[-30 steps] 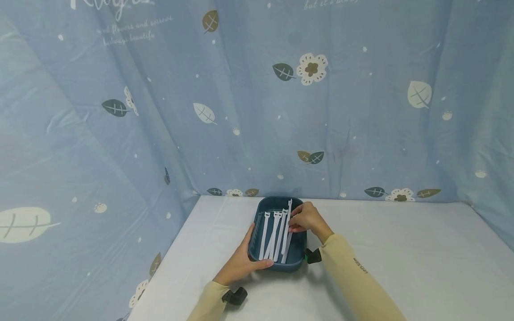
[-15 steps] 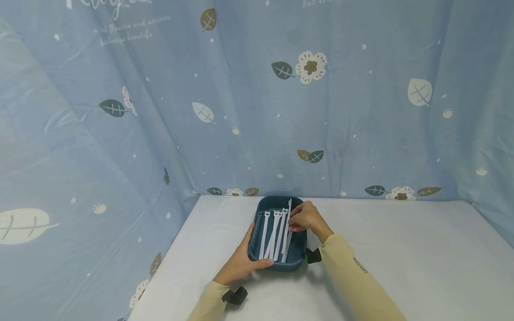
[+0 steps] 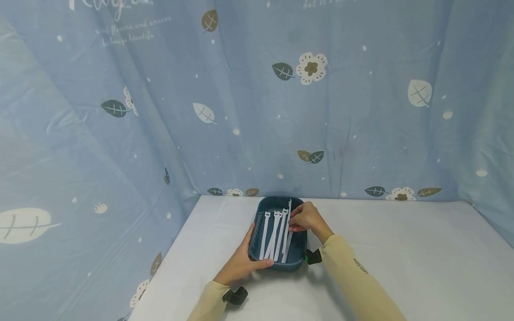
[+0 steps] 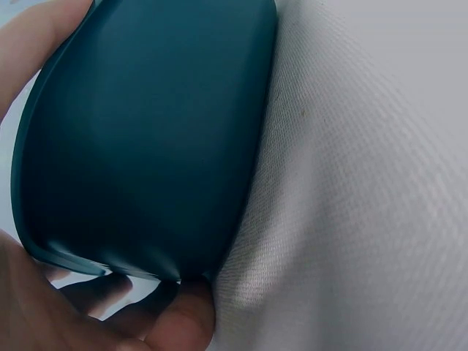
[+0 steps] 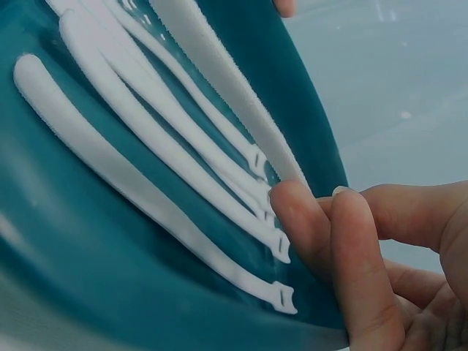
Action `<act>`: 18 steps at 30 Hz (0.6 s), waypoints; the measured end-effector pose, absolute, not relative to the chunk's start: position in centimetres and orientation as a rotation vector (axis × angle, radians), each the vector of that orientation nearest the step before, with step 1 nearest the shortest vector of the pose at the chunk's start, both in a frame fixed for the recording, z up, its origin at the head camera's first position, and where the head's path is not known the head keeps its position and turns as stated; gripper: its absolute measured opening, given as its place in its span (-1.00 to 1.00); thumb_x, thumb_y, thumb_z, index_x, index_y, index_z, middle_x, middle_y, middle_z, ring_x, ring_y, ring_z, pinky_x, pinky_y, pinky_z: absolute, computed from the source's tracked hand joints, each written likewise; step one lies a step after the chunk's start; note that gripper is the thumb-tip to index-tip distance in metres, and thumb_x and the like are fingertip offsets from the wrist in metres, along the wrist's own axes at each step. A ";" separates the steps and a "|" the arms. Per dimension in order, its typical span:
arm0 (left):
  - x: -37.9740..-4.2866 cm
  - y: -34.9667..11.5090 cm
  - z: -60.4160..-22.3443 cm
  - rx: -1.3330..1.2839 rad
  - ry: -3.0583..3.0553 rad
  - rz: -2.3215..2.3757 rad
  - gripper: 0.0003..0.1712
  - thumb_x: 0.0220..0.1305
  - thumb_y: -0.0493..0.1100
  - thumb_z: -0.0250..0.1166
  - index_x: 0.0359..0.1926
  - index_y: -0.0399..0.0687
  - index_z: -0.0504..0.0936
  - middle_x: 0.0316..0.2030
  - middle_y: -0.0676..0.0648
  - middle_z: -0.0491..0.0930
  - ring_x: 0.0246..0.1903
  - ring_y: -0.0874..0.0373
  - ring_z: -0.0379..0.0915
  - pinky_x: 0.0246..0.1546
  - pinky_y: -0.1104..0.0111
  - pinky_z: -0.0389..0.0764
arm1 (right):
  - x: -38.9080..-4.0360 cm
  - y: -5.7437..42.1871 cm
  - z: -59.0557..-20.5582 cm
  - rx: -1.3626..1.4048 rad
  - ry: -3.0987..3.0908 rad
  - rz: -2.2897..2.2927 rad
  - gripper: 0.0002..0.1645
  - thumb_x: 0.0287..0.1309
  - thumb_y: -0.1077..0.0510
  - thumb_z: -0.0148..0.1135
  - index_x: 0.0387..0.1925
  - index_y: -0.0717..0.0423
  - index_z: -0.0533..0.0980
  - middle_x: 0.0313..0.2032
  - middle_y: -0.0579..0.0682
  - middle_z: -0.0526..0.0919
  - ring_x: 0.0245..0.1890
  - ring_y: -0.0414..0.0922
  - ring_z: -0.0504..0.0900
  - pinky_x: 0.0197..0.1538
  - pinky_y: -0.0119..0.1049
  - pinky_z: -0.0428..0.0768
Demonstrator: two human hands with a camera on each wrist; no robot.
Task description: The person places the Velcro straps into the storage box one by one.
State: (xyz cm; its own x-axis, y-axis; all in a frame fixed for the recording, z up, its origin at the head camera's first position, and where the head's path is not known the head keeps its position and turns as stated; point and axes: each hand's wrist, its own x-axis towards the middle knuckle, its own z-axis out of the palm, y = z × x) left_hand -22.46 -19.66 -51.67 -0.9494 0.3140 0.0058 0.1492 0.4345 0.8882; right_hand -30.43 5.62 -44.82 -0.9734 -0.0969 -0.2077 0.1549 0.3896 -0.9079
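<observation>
A deep blue plastic tray stands on the table with several white hook-and-loop cable ties lying lengthwise inside. My left hand grips the tray's near left corner, thumb along the front rim and fingers on the left side. In the left wrist view, the tray's outer wall sits between thumb and fingers. Over the tray's right side, my right hand pinches one white cable tie between thumb and fingers. That tie is raised at a slant above the others, and its slotted end sticks up past the fingers in the head view.
A white cloth covers the table. Blue patterned curtains hang right behind it and along the left side. Each sleeved wrist wears a black camera mount, such as the left one.
</observation>
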 end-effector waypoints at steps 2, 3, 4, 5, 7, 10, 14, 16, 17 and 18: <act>-22.5 -19.7 -51.7 0.412 2.523 1.533 0.47 0.08 0.17 0.59 0.69 0.20 -0.30 0.68 -0.07 -0.14 0.60 -0.15 0.02 0.51 -0.20 0.17 | -30.4 5.6 -44.8 0.055 2.430 -1.614 -0.70 0.19 0.39 0.38 -0.05 0.45 0.60 -0.42 0.17 0.76 -0.58 -0.19 0.75 -0.42 -0.38 0.73; -22.5 -19.7 -51.8 0.413 2.524 1.533 0.47 0.08 0.17 0.60 0.69 0.20 -0.30 0.68 -0.07 -0.14 0.60 -0.15 0.01 0.51 -0.20 0.17 | -30.4 5.6 -44.7 0.061 2.433 -1.612 -0.70 0.19 0.38 0.38 -0.04 0.44 0.60 -0.42 0.16 0.76 -0.58 -0.19 0.74 -0.42 -0.38 0.73; -22.5 -19.7 -51.8 0.414 2.525 1.532 0.47 0.08 0.17 0.60 0.69 0.18 -0.30 0.68 -0.07 -0.15 0.60 -0.15 0.01 0.51 -0.20 0.17 | -30.3 5.5 -44.7 0.060 2.438 -1.607 -0.69 0.19 0.38 0.38 -0.04 0.44 0.60 -0.42 0.16 0.76 -0.58 -0.19 0.74 -0.42 -0.38 0.73; -22.5 -19.7 -51.9 0.415 2.526 1.531 0.47 0.08 0.17 0.60 0.69 0.18 -0.30 0.68 -0.07 -0.15 0.60 -0.15 0.01 0.52 -0.20 0.17 | -30.3 5.5 -44.7 0.066 2.437 -1.609 -0.69 0.19 0.38 0.38 -0.03 0.44 0.60 -0.42 0.16 0.76 -0.58 -0.19 0.74 -0.42 -0.39 0.73; -22.5 -19.7 -51.9 0.416 2.527 1.530 0.47 0.08 0.16 0.60 0.69 0.18 -0.30 0.68 -0.07 -0.15 0.61 -0.15 0.00 0.52 -0.20 0.16 | -30.2 5.5 -44.7 0.059 2.442 -1.605 -0.68 0.19 0.38 0.38 -0.03 0.46 0.60 -0.42 0.16 0.76 -0.59 -0.20 0.74 -0.43 -0.39 0.73; -22.5 -19.8 -52.0 0.415 2.526 1.532 0.46 0.09 0.14 0.59 0.69 0.19 -0.30 0.68 -0.06 -0.15 0.61 -0.15 -0.01 0.52 -0.21 0.16 | -30.1 5.6 -44.6 0.058 2.442 -1.604 -0.67 0.19 0.38 0.38 -0.01 0.46 0.60 -0.42 0.16 0.76 -0.58 -0.20 0.74 -0.42 -0.39 0.73; -22.5 -19.8 -52.0 0.417 2.538 1.521 0.46 0.09 0.15 0.59 0.69 0.18 -0.30 0.68 -0.07 -0.14 0.61 -0.17 -0.01 0.51 -0.23 0.17 | -30.1 5.6 -44.6 0.057 2.440 -1.601 -0.65 0.19 0.38 0.37 0.01 0.47 0.59 -0.42 0.16 0.76 -0.58 -0.19 0.75 -0.41 -0.38 0.73; -22.5 -19.8 -51.9 0.419 2.548 1.512 0.46 0.09 0.16 0.59 0.69 0.18 -0.30 0.68 -0.07 -0.14 0.61 -0.18 -0.02 0.51 -0.24 0.17 | -30.1 5.6 -44.6 0.060 2.433 -1.605 -0.63 0.19 0.39 0.37 0.03 0.47 0.59 -0.42 0.17 0.76 -0.57 -0.18 0.75 -0.40 -0.38 0.73; -22.5 -19.8 -51.9 0.419 2.550 1.509 0.46 0.09 0.16 0.59 0.69 0.19 -0.30 0.68 -0.07 -0.14 0.61 -0.19 -0.02 0.51 -0.24 0.17 | -30.1 5.6 -44.6 0.061 2.429 -1.608 -0.62 0.19 0.39 0.37 0.04 0.48 0.58 -0.42 0.17 0.76 -0.57 -0.18 0.76 -0.40 -0.38 0.74; -22.5 -19.8 -51.9 0.420 2.551 1.509 0.46 0.09 0.16 0.59 0.69 0.19 -0.30 0.68 -0.07 -0.14 0.61 -0.19 -0.02 0.51 -0.24 0.17 | -30.1 5.6 -44.6 0.058 2.425 -1.610 -0.61 0.18 0.40 0.37 0.05 0.49 0.58 -0.42 0.17 0.76 -0.57 -0.17 0.76 -0.40 -0.37 0.74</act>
